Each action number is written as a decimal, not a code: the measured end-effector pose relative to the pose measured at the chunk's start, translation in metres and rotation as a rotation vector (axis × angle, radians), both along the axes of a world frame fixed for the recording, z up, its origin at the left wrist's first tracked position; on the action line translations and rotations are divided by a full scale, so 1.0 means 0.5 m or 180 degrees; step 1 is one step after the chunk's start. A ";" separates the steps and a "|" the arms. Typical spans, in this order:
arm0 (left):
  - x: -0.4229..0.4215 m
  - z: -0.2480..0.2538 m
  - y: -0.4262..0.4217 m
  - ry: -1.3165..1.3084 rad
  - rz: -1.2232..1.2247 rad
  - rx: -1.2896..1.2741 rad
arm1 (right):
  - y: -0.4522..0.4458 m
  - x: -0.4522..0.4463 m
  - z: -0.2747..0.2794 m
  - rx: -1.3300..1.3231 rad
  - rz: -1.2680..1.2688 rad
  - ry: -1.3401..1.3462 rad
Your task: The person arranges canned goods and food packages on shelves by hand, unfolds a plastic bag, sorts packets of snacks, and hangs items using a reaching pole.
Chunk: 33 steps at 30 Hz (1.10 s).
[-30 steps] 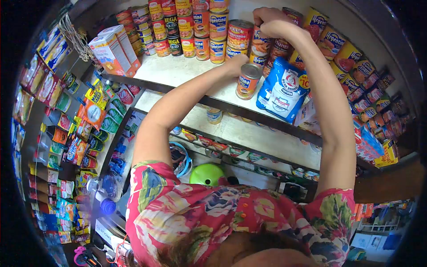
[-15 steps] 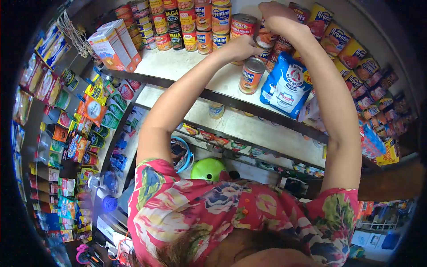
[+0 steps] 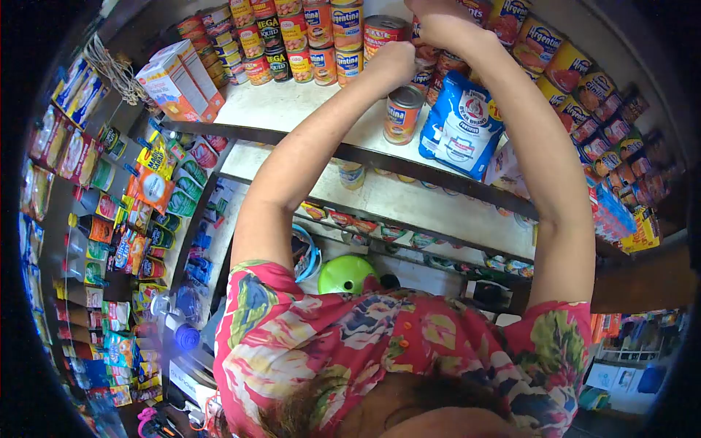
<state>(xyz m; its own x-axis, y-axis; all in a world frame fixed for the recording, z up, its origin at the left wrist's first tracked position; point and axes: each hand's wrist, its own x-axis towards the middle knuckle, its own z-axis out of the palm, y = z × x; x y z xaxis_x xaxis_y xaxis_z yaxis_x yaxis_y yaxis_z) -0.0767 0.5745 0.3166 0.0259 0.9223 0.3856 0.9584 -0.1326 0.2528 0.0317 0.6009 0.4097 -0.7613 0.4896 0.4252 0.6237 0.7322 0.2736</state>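
Observation:
My left hand [image 3: 393, 66] is curled in front of the stacked cans, right beside the large garbanzos can [image 3: 385, 33]. What its fingers hold, if anything, is hidden behind the hand. My right hand [image 3: 445, 23] is higher, at the top edge of the view, over the can stack; its fingers are out of sight. A single Argentina can [image 3: 401, 115] stands upright on the shelf below my left hand. To its right, a blue Bear Brand pouch [image 3: 464, 124] leans against the cans under my right forearm.
Rows of stacked cans [image 3: 296, 44] line the back of the shelf [image 3: 274, 106]. A white-and-orange box [image 3: 179, 84] stands at its left end. More cans [image 3: 569, 69] rise at the right. Hanging packets [image 3: 153, 182] fill the left side. Below are a lower shelf [image 3: 409, 201] and a green round object [image 3: 347, 275].
The view has shifted slightly, moving the shelf goods up and left. My left hand has turned so its fingers, visible before, are now tucked out of sight. My right hand stays at the stack.

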 end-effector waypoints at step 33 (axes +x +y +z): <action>-0.036 0.123 -0.039 -0.2032 -0.0565 0.1079 | -0.259 0.168 -0.300 0.0143 0.1515 0.2562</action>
